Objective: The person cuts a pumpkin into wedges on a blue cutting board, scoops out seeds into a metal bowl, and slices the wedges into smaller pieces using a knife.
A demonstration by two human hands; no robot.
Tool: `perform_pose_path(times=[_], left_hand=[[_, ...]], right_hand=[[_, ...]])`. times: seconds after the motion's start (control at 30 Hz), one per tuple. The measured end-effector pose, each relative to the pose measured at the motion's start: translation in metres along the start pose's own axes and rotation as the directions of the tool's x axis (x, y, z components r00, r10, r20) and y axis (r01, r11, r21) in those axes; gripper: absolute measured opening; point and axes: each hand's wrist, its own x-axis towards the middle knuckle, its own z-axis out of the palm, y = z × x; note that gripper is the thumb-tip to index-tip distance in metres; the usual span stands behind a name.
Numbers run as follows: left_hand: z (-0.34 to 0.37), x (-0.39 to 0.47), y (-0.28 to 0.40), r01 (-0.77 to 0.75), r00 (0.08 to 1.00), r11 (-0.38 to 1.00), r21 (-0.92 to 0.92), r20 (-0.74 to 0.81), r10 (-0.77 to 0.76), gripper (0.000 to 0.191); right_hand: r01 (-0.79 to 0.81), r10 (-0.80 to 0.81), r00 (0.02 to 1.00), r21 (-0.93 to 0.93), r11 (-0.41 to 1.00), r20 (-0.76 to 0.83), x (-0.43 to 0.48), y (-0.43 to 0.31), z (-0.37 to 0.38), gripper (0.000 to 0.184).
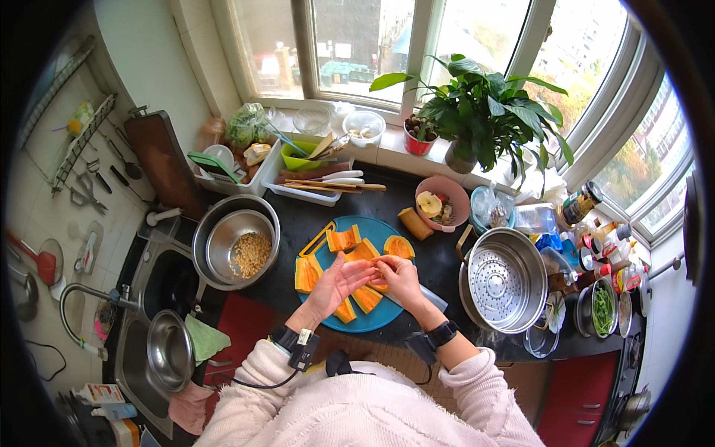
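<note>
My left hand (342,281) is palm up over the blue round cutting board (368,323), its fingers extended. My right hand (397,276) touches the fingertips of my left, with thumb and fingers pinched together; whether a small thing is between them cannot be told. Beneath and around both hands, several pieces of orange pumpkin lie on the board, among them a wedge (343,238) at the back, a chunk (307,274) at the left and a rounded piece (399,246) at the right. A knife blade (427,300) shows partly at the board's right side.
Nested steel bowls (204,267) with peeled nuts or beans stand left, near the sink (125,349). Behind are a white utensil tray (307,195), a pumpkin piece (415,223) and a pink scrap bowl (455,195). A steel steamer (505,279) stands right, beside crowded bottles (600,271).
</note>
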Motion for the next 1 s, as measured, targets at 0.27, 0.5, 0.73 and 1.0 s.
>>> perform_pose_path(times=[0.27,0.5,0.73,1.0], left_hand=[[0.017,0.02,0.025,-0.032,0.999,0.797,0.604,0.039,0.01,0.067],[0.023,0.037,0.071,0.024,1.0,0.879,0.477,-0.002,-0.026,0.068],[0.002,0.104,0.139,-0.182,0.982,0.853,0.489,0.137,0.131,0.041],[-0.057,0.261,0.207,-0.222,0.954,0.889,0.4,-0.101,0.283,0.035]], right_hand=[[-0.004,0.001,0.998,0.04,0.999,0.064,0.013,-0.023,0.0,0.023],[0.122,-0.125,0.992,0.132,0.984,0.012,0.042,-0.04,0.002,0.019],[0.037,-0.023,0.999,0.503,0.864,-0.034,0.089,-0.069,0.005,0.023],[-0.109,0.149,0.989,0.66,0.744,-0.004,0.124,-0.08,0.007,0.023]])
